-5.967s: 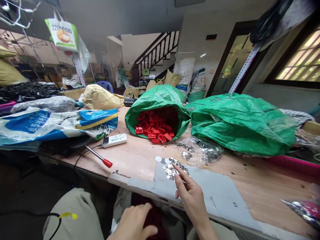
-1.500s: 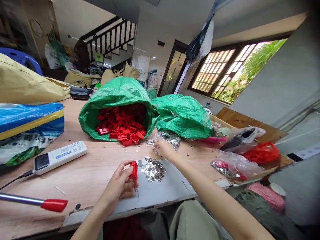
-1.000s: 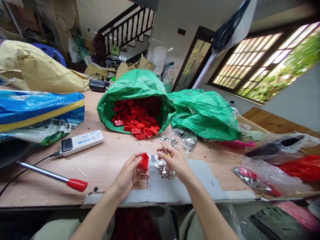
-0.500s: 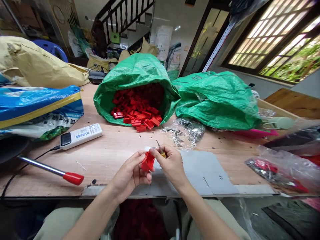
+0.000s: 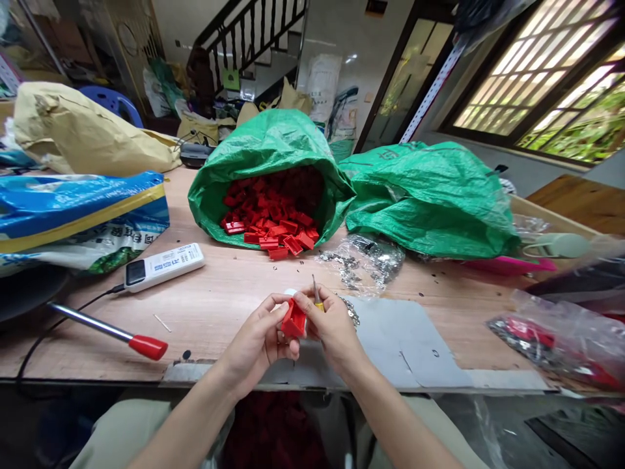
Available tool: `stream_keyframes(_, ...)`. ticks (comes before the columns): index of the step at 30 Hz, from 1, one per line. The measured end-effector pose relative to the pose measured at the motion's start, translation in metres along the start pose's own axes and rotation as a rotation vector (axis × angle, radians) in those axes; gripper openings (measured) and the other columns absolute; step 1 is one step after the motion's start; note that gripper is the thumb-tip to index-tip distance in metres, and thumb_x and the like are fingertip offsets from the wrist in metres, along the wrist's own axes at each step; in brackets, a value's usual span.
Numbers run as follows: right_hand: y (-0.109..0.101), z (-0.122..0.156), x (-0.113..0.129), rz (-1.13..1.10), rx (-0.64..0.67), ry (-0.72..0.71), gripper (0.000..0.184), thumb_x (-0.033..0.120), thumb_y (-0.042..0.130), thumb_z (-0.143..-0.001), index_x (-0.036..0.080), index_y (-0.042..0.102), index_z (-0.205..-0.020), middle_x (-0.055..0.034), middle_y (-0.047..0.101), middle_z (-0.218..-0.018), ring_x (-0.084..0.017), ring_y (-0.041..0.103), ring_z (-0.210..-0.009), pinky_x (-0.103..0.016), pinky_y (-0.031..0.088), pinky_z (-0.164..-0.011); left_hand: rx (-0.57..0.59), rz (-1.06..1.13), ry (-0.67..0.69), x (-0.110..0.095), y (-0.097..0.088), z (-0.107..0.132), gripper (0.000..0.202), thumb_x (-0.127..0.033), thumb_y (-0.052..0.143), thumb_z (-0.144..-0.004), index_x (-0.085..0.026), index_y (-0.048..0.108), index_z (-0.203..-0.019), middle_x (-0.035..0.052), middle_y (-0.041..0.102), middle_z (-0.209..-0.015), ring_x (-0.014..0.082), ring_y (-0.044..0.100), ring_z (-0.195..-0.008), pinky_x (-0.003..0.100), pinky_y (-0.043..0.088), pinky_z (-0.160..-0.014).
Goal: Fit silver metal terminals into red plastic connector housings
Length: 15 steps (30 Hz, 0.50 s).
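My left hand [image 5: 266, 332] is closed around a small hollow red plastic part [image 5: 293, 320], its open side facing me. Against the right edge of this part press the thumb and fingers of my right hand [image 5: 332, 322]. Tucked in that same hand is a small yellow-handled tool [image 5: 318, 303], its thin metal shaft pointing up. A grey mat [image 5: 390, 332] lies under both hands. Small metal pieces [image 5: 350, 312] are heaped just behind my right hand. A round white item shows partly behind my fingertips.
Many similar red parts [image 5: 273, 225] spill from an open green sack [image 5: 273, 140]. Right of it lie a clear bag of metal pieces [image 5: 366, 260] and another green sack [image 5: 430, 202]. A red-tipped metal lever [image 5: 146, 346] and a white corded device [image 5: 166, 266] are at left.
The view has shifted slightly, so the scene sits a little lower and further right. The red part is turned a bit and the tool stands more upright. Both hands keep their hold.
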State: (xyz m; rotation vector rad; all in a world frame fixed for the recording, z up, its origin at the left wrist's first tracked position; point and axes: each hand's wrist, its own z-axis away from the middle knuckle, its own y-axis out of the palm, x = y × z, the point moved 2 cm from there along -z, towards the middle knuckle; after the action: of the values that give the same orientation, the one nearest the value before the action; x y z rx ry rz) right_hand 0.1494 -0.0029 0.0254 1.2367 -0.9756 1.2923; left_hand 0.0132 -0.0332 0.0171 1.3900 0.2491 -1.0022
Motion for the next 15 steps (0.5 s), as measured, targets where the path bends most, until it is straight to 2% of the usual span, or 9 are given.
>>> stream_keyframes(3, 0.0, 0.002, 0.002, -0.206, 0.243, 0.245, 0.043, 0.054, 0.081, -0.074, 0.023, 0.055, -0.09, 0.0123, 0.037, -0.052, -0.004, 0.012, -0.041, -0.018, 0.01, -0.038, 0.005, -0.01, 0.011, -0.003, -0.001, 0.003, 0.03, -0.039, 0.066, -0.089, -0.019, 0.056, -0.108, 0.0007, 0.066, -0.069, 0.0086, 0.058, -0.049, 0.02, 0.052, -0.054)
stream_keyframes(5, -0.005, 0.003, 0.008, -0.227, 0.275, 0.271, 0.042, 0.055, 0.078, -0.077, 0.02, 0.058, -0.087, 0.0098, 0.045, -0.058, -0.003, 0.01, -0.042, -0.018, 0.006, -0.039, 0.004, -0.018, 0.013, -0.005, -0.001, 0.005, 0.029, -0.039, 0.065, -0.09, -0.019, 0.057, -0.109, 0.0017, 0.066, -0.068, 0.0091, 0.059, -0.05, 0.021, 0.051, -0.055)
stream_keyframes(8, -0.016, 0.003, 0.016, -0.095, 0.267, 0.191, 0.039, 0.055, 0.074, -0.08, 0.017, 0.064, -0.083, 0.0044, 0.055, -0.067, -0.002, 0.015, -0.041, -0.02, 0.008, -0.039, -0.007, -0.026, 0.027, -0.008, -0.001, 0.008, 0.027, -0.038, 0.064, -0.09, -0.02, 0.057, -0.109, 0.0017, 0.067, -0.07, 0.0091, 0.059, -0.05, 0.021, 0.051, -0.055)
stream_keyframes(11, -0.022, 0.002, 0.02, 0.115, 0.3, 0.105, 0.038, 0.053, 0.074, -0.08, 0.017, 0.066, -0.073, 0.0045, 0.05, -0.059, -0.004, 0.02, -0.042, -0.022, 0.012, -0.04, -0.01, -0.039, 0.028, -0.009, -0.001, 0.009, 0.024, -0.037, 0.064, -0.09, -0.02, 0.058, -0.105, 0.0021, 0.067, -0.074, 0.0081, 0.057, -0.049, 0.02, 0.051, -0.052)
stream_keyframes(15, -0.02, 0.001, 0.017, 0.346, 0.356, -0.018, 0.038, 0.053, 0.068, -0.084, 0.017, 0.068, -0.072, 0.0037, 0.047, -0.056, -0.009, 0.03, -0.049, -0.024, 0.022, -0.046, -0.026, -0.041, 0.011, -0.006, -0.004, 0.008, 0.024, -0.037, 0.067, -0.088, -0.018, 0.059, -0.102, 0.0035, 0.069, -0.081, 0.0068, 0.057, -0.047, 0.019, 0.05, -0.048)
